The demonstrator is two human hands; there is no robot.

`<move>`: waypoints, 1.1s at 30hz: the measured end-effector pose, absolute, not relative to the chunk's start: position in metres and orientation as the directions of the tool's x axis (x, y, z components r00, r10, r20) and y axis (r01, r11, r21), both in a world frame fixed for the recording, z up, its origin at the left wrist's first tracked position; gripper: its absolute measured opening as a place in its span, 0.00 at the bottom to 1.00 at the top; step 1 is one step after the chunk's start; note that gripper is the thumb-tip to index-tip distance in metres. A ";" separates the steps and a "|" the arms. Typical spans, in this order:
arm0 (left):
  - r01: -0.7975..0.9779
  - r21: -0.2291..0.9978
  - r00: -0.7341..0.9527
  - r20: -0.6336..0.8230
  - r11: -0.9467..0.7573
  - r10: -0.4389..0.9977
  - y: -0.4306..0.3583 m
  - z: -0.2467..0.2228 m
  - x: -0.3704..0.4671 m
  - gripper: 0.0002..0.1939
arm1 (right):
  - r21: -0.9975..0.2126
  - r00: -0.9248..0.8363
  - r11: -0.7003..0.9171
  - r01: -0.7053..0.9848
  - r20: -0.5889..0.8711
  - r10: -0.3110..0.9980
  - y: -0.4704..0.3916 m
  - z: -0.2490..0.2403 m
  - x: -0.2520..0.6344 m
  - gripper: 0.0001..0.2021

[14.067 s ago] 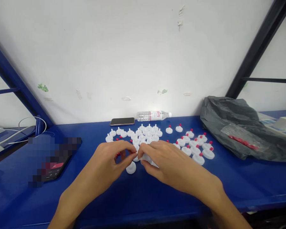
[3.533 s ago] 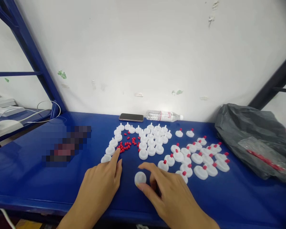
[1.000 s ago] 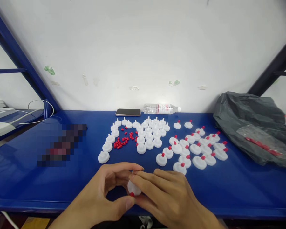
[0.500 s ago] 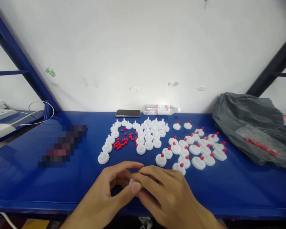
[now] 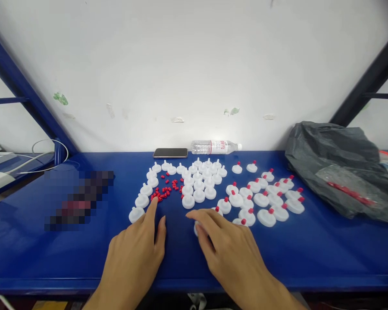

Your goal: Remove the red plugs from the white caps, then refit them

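Observation:
My left hand [image 5: 136,247] reaches over the table with thumb and index finger apart. Its index fingertip is at the near side of a loose pile of small red caps [image 5: 166,192]; no object shows between the fingers. My right hand [image 5: 228,243] is curled around a round white nozzle lid [image 5: 196,229], mostly hidden under the fingers. Beyond the hands stand several bare white nozzle lids [image 5: 188,201], spouts up, curving around the red caps. Off to the right are several white lids with red tips [image 5: 266,218].
A phone [image 5: 170,153] and a clear plastic bottle [image 5: 215,147] lie along the wall. On the right is a dark plastic bag [image 5: 326,146] with a clear bag of red pieces [image 5: 349,189] on it. A blurred dark object [image 5: 80,202] lies left on the blue table [image 5: 93,258].
The hands were together around a white lid and have separated. My left hand has moved left and forward to the red caps; my right hand has shifted slightly right with a white lid.

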State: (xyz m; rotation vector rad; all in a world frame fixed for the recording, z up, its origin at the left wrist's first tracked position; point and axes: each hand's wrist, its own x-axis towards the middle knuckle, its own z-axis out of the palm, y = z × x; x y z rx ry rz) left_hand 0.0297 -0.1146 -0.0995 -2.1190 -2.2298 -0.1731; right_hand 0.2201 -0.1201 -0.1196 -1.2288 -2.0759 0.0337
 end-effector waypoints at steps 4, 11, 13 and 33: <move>0.999 -0.001 -0.044 0.102 0.044 0.994 -0.114 -0.095 0.032 0.27 | -0.297 -0.262 0.566 0.769 0.662 0.703 -0.121 -0.119 0.222 0.16; 0.997 0.028 -0.067 0.086 0.065 0.994 -0.113 -0.102 0.029 0.24 | -0.175 -0.593 0.810 0.560 0.598 0.539 -0.128 -0.113 0.219 0.11; 0.997 0.057 -0.061 0.107 0.055 0.992 -0.114 -0.103 0.028 0.22 | -0.212 -0.621 0.810 0.547 0.546 0.562 -0.127 -0.114 0.217 0.13; 0.971 0.234 0.041 0.078 -0.058 0.996 -0.115 -0.107 0.022 0.11 | -0.318 -0.365 0.569 0.758 0.517 0.775 -0.118 -0.122 0.215 0.08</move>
